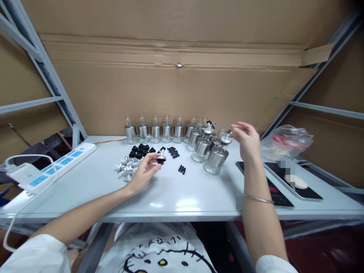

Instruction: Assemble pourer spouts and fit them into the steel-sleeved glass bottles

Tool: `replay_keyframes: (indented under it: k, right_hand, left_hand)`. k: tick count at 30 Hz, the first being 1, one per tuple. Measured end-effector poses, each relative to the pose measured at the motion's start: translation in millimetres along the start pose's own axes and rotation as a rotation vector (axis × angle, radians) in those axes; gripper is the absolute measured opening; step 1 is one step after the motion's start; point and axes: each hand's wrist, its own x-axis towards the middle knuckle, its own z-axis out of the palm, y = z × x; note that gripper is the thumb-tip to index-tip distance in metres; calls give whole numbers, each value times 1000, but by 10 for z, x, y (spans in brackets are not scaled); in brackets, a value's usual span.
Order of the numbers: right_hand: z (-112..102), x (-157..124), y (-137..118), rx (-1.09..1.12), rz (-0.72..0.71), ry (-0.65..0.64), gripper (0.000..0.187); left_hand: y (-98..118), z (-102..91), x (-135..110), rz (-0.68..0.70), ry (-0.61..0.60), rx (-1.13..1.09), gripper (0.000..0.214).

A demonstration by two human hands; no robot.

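My left hand rests on the grey table and pinches a small pourer spout with a black base and a metal tube. Beside it lie several loose metal spouts and black stoppers. My right hand hovers with fingers loosely spread just right of a glass bottle whose metal pourer top is fitted; it holds nothing. More steel-sleeved glass bottles stand in a row along the back.
A white and blue power strip lies at the left edge with its cord. Small black parts sit mid-table. Two dark tablets and a plastic bag lie at the right. Cardboard walls and a metal shelf frame surround the table.
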Motion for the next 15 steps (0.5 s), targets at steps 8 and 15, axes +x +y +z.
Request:
replay_keyframes:
  k: [8, 15]
  right_hand:
    - [21, -94, 126, -271, 223, -391, 36]
    - [26, -51, 196, -304, 126, -191, 28]
  left_hand:
    - [-62, -16, 29, 28, -24, -56, 33]
    - [-43, -26, 35, 78, 28, -3, 29]
